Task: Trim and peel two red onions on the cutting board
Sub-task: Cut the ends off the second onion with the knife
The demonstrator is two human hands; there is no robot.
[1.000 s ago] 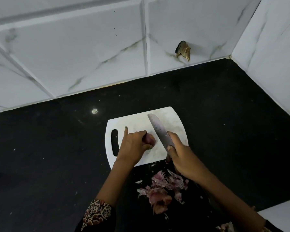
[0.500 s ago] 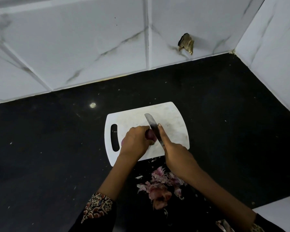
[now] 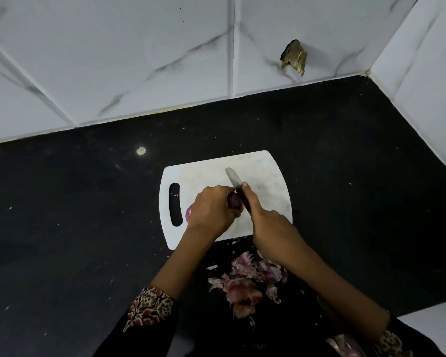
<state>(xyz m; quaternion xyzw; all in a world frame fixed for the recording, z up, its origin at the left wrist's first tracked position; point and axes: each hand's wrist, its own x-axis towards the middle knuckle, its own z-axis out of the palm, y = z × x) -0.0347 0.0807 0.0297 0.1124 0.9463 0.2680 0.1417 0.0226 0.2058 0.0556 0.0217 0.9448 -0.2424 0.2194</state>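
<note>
Mid-board on the cutting board (image 3: 268, 176), our left hand (image 3: 211, 210) closes its grip on a red onion (image 3: 235, 201) as the right hand (image 3: 265, 222), gripping the knife (image 3: 233, 177), has lowered the blade onto its end, so trimming begins.

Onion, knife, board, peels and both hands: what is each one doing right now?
Red onion: on the board, mostly hidden under the left hand, knife against it.
Knife: gripped, blade at the onion, tip pointing away.
Cutting board: flat on the dark counter, handle slot to the left.
Onion peels: loose heap on the counter, off the board.
Left hand: closed over the onion.
Right hand: closed on the knife.
</note>
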